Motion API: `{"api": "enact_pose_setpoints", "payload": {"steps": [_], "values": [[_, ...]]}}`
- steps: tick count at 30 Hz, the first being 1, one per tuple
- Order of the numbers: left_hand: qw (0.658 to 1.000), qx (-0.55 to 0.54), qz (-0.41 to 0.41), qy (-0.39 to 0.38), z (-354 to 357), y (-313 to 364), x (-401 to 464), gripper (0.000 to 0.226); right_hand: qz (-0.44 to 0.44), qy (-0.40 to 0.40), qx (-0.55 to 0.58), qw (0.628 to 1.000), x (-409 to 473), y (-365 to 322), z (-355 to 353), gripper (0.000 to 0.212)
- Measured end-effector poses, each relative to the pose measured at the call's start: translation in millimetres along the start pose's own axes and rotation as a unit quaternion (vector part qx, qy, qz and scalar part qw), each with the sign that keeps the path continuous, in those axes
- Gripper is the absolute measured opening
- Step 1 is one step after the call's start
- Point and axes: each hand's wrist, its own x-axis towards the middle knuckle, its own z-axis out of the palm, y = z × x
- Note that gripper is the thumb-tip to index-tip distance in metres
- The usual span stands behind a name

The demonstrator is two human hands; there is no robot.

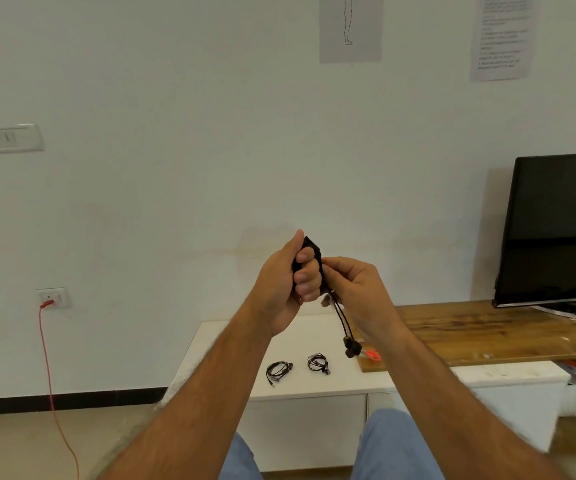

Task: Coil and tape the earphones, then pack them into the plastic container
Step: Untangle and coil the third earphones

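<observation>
Your left hand (286, 282) is raised in front of the wall, its fingers curled tight around a bundle of black earphone cable (314, 249), thumb pointing up along the top of the coil. Your right hand (356, 289) is pressed up against it, fingertips pinching the same cable just beside your left knuckles, so both hands are together and clamped on these earphones. Two strands hang down from between your hands and end in the earbuds (351, 347), which dangle in the air above the white desk (231, 344). On that desk, near its front edge, lie two more coiled earphone sets: one (278, 370) to the left and another (318, 363) just beside it to the right, apart from each other. An orange-handled tool (371, 355), mostly hidden behind your right wrist, sits at the near left corner of the wooden board (487, 332), and a dark screen (556, 230) stands at the board's far right end
</observation>
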Motion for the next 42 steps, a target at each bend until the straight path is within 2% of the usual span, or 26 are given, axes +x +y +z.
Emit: {"api": "enact_pose_setpoints", "payload": {"steps": [4,14,27,30,34,38,42], "values": [[0.999,-0.050,0.011,0.003,-2.3,0.9,1.6,0.048,-0.002,0.011,-0.016,1.000,-3.4,-3.7,5.7,0.024],[0.984,-0.173,0.033,0.019,-6.4,1.8,1.4,0.052,0.088,-0.009,0.117,0.989,-13.3,-7.7,16.6,0.026],[0.981,-0.175,0.057,0.059,-4.2,8.0,0.7,0.050,0.076,-0.015,0.119,0.990,-14.9,-14.1,20.0,0.022],[0.985,-0.125,0.071,0.091,-1.7,9.0,2.0,0.045,0.083,-0.016,0.093,0.992,-16.7,-13.8,21.9,0.022],[0.987,-0.004,0.115,0.114,1.7,11.1,4.7,0.044,0.113,-0.041,0.072,0.990,-24.2,-10.6,25.4,0.022],[0.970,0.104,0.172,0.136,0.9,9.5,7.5,0.044,0.139,-0.051,0.037,0.988,-28.9,-8.4,28.3,0.026],[0.957,0.154,0.198,0.148,-3.2,4.2,8.7,0.039,0.146,-0.096,-0.050,0.983,-30.1,-12.5,29.4,0.025]]}}
